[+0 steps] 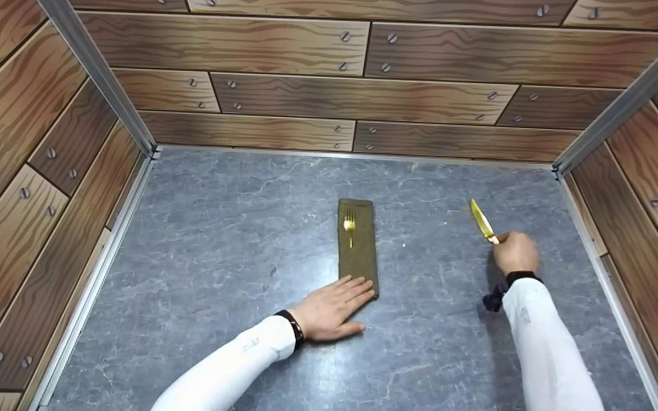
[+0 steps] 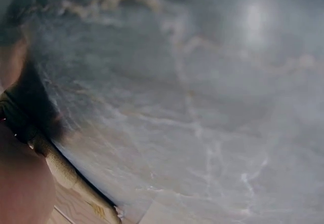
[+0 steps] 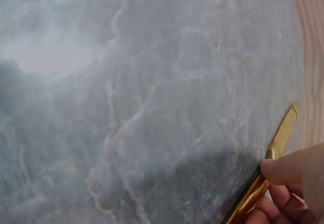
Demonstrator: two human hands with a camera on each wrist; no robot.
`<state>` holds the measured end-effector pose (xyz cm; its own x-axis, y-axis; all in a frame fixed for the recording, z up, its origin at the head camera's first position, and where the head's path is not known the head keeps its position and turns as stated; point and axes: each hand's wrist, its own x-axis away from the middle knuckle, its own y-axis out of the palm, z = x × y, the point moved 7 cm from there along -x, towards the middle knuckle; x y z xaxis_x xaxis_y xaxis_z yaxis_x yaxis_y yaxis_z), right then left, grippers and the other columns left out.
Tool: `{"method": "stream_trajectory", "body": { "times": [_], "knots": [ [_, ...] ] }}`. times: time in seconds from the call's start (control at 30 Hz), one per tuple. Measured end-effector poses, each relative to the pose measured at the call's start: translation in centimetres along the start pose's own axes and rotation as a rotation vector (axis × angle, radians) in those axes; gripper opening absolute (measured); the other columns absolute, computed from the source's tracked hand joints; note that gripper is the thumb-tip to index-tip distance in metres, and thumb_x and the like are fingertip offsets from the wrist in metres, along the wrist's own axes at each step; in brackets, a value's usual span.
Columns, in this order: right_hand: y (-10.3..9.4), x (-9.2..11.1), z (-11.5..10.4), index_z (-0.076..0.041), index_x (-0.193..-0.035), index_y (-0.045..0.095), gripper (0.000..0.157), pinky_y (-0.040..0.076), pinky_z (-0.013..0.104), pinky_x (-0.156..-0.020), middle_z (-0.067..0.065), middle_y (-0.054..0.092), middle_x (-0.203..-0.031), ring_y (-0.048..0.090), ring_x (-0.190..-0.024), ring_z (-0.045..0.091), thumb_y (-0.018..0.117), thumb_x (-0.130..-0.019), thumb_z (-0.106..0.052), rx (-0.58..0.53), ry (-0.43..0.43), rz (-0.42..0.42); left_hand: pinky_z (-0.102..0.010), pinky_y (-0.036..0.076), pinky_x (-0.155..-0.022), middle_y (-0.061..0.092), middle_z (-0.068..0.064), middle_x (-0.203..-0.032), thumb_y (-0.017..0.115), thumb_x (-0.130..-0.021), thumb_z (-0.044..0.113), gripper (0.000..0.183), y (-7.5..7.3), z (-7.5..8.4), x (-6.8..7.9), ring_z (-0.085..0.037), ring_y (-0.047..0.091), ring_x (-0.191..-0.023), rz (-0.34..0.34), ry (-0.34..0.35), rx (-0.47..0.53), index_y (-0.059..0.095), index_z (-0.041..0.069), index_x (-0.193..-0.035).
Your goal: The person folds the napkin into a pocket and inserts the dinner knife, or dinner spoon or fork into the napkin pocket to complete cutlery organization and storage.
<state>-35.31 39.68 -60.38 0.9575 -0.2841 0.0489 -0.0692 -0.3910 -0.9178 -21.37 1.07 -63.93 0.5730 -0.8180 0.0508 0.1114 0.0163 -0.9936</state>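
Observation:
A folded olive-green napkin [image 1: 357, 257] lies lengthwise on the grey marbled tabletop [image 1: 237, 228]. On its upper part rests a gold fork [image 1: 350, 225], tines pointing to the far side. My left hand [image 1: 329, 308] lies flat with straight fingers, their tips on the napkin's near end. In the left wrist view, part of the napkin [image 2: 63, 171] shows beside the hand. Off to the right, my right hand [image 1: 516, 251] grips a gold table knife [image 1: 481, 221] by its handle, blade pointing away and leftward. The right wrist view shows the thumb pressed along the knife [image 3: 283, 133].
Wood-plank-patterned panels enclose the surface: a back wall [image 1: 283, 97], a left wall [image 1: 37, 171] and a right wall [image 1: 649, 171]. Metal strips edge them. A small black device [image 1: 494, 298] hangs at the right wrist.

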Motion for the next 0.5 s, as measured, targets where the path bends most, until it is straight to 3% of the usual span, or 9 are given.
{"method": "stream_trajectory", "body": {
  "times": [0.27,0.4,0.5],
  "knots": [
    [-0.1,-0.2,-0.2,0.004,-0.108,0.070,0.030,0.049,0.056,-0.080,0.028,0.068,-0.106,0.062,-0.096,0.048,0.058,-0.087,-0.014,-0.022,0.024,-0.039,-0.039,0.014,-0.125,0.020,-0.005,-0.164,0.025,-0.101,0.059,0.072,-0.3,-0.2,-0.2,-0.021,0.017,-0.152,0.013,-0.010,0.041,0.021,0.013,-0.156],
    [0.5,-0.1,-0.5,0.003,-0.113,0.069,0.031,0.050,0.052,-0.080,0.027,0.067,-0.112,0.063,-0.098,0.044,0.058,-0.091,-0.015,-0.045,0.054,-0.110,-0.038,0.016,-0.125,0.027,-0.004,-0.162,0.021,-0.102,0.058,0.069,-0.8,-0.4,-0.4,-0.021,0.023,-0.150,0.022,-0.033,0.097,0.030,0.014,-0.154],
    [0.7,0.2,-1.5,0.004,-0.117,0.067,0.031,0.052,0.048,-0.078,0.027,0.068,-0.112,0.064,-0.098,0.042,0.059,-0.093,-0.015,-0.068,0.032,-0.113,-0.037,0.022,-0.123,0.035,-0.002,-0.158,0.020,-0.102,0.058,0.066,-1.4,-0.6,-0.7,-0.020,0.031,-0.148,0.044,-0.057,0.141,0.039,0.016,-0.150]
  ]
}}
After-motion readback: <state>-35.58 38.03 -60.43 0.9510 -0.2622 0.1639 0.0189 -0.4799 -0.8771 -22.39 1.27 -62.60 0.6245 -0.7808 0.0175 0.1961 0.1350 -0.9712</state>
